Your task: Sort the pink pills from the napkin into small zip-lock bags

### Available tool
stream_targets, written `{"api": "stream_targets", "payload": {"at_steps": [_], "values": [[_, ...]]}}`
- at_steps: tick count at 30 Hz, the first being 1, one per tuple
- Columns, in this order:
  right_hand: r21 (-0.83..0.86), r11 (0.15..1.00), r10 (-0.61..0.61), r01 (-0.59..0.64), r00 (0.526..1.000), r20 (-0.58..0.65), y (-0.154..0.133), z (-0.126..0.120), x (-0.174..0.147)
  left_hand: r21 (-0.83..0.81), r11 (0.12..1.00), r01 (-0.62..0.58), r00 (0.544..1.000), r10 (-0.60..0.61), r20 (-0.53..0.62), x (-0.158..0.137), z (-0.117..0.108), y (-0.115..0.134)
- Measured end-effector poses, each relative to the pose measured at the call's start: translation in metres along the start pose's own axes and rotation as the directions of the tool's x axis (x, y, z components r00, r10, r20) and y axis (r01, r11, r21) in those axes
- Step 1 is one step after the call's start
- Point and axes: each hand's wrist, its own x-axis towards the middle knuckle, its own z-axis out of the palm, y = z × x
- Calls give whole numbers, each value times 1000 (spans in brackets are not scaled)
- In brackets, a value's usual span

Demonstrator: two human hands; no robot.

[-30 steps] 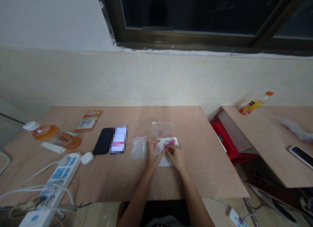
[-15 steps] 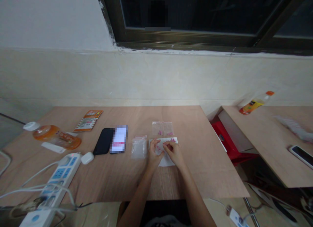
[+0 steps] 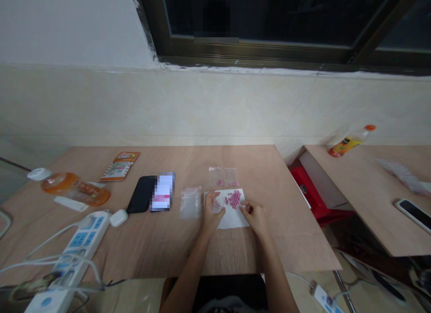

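Left hand (image 3: 211, 218) and right hand (image 3: 257, 216) flank a loose cluster of pink beads (image 3: 233, 199) on a white sheet (image 3: 231, 222).
The left hand rests at the sheet's left side, curled with a gap between thumb and fingers; something pinkish shows within the curl, but whether it is gripped I cannot tell. The right hand's fingertips are drawn close together at the cluster's right edge; whether they pinch a bead I cannot tell. Just beyond the hands, two small clear bags (image 3: 223, 175) with a few pink beads inside lie side by side on the surface (image 3: 292, 234). Just left of the left hand lie clear bags (image 3: 190, 203); farther left, a lit phone (image 3: 163, 191).
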Motion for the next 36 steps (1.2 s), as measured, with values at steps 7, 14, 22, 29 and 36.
{"api": "stream_targets", "payload": {"at_steps": [7, 14, 22, 29, 36], "values": [[-58, 998, -36, 38, 999, 36, -7, 9, 0, -8, 1000, 0, 1000, 0, -8, 0, 0, 0], [-89, 994, -50, 56, 997, 61, -11, 9, -2, -7, 1000, 0, 1000, 0, -15, 0, 0, 1], [-54, 996, -63, 65, 997, 38, -10, 9, -2, -9, 1000, 1, 1000, -1, 11, 0, -1, 1], [177, 984, 9, -3, 999, -35, -23, 11, 6, -9, 1000, 0, 1000, 0, 6, 0, 0, -1], [404, 914, -28, 28, 1000, -5, -59, 27, 14, -16, 1000, 1, 1000, -1, -4, 0, 0, 0]]}}
